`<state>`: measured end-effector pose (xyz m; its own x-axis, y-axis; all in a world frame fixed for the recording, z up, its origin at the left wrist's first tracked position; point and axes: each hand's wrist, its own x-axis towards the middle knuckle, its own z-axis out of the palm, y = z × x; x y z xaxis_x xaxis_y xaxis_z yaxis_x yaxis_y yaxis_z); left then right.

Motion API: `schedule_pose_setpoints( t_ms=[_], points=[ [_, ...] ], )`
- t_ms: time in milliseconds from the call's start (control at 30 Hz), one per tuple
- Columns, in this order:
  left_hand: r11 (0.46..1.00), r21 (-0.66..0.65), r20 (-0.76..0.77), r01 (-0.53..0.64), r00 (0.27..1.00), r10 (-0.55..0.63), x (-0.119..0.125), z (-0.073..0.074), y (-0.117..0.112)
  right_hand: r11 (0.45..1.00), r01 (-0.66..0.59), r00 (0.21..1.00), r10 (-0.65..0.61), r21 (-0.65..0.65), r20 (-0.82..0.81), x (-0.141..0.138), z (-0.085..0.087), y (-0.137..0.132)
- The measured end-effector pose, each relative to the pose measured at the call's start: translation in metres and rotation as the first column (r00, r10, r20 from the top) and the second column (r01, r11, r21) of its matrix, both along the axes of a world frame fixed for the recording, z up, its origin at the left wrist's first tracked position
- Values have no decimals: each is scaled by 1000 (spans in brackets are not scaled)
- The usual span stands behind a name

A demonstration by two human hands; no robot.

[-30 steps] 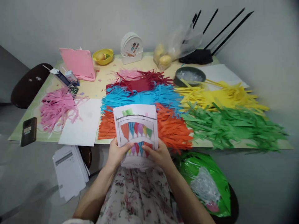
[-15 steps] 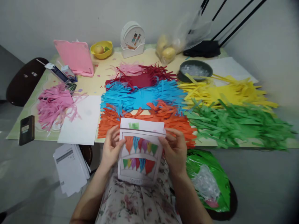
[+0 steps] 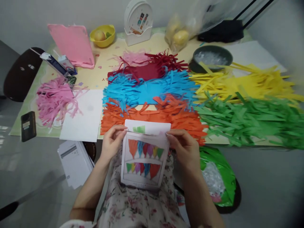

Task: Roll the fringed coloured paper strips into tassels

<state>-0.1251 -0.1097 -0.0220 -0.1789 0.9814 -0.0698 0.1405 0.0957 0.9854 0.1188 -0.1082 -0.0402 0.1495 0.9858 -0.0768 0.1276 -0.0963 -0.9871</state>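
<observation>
My left hand (image 3: 112, 143) and my right hand (image 3: 184, 148) each pinch a top corner of a white paper sheet (image 3: 143, 158) printed with two rows of coloured pennant flags. The sheet hangs over my lap in front of the table edge. A second white sheet (image 3: 147, 127) with a green patch shows just behind it. Directly beyond my hands lies a pile of orange fringed paper (image 3: 152, 118), then blue fringed paper (image 3: 147, 91) and dark red fringed paper (image 3: 148, 69).
Yellow strips (image 3: 249, 85) and green strips (image 3: 249, 120) cover the table's right side. Pink fringe (image 3: 53, 99), a blank white sheet (image 3: 83, 117) and a phone (image 3: 28, 126) lie left. A dark bowl (image 3: 211, 58), pink tablet case (image 3: 71, 44) and yellow bowl (image 3: 102, 31) stand behind. A green bag (image 3: 217, 175) sits by my right knee.
The printed sheet came down from above the orange pile to my lap. My hands shifted from its lower edge up to its top corners. The view tilted downward.
</observation>
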Motion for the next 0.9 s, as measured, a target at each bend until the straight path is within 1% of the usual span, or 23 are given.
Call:
schedule_pose_setpoints(
  t_ms=[133,267,367,467,500,567,667,733,800,867,900],
  points=[
    [999,-10,37,50,998,-49,-6,6,6,999,-20,1000,19,-28,-24,2,5,5],
    [992,-104,85,72,994,-64,-12,13,13,996,-78,988,72,-37,-133,5,10,12],
    [979,-149,188,141,976,-112,-17,14,18,978,-199,969,185,-68,-166,10,10,17],
    [955,-203,223,215,960,-169,-21,14,22,941,-318,946,305,-117,-112,16,11,22],
    [946,-225,214,233,959,-186,-22,14,23,936,-333,942,325,-117,-80,17,11,23],
    [935,-242,181,260,959,-220,-24,15,25,938,-338,941,338,-76,-1,18,12,24],
    [937,-171,76,306,952,-297,-26,19,26,925,-379,921,372,33,118,19,16,25],
    [929,-96,0,357,933,-359,-28,20,27,893,-440,891,422,90,168,20,19,26],
    [910,-40,-36,414,909,-415,-31,22,28,855,-505,856,480,116,191,22,21,27],
    [884,-29,-49,466,883,-467,-32,24,29,814,-570,816,546,112,191,24,22,28],
    [872,-48,-51,487,871,-489,-31,25,29,800,-591,802,569,103,182,24,23,29]
  ],
)
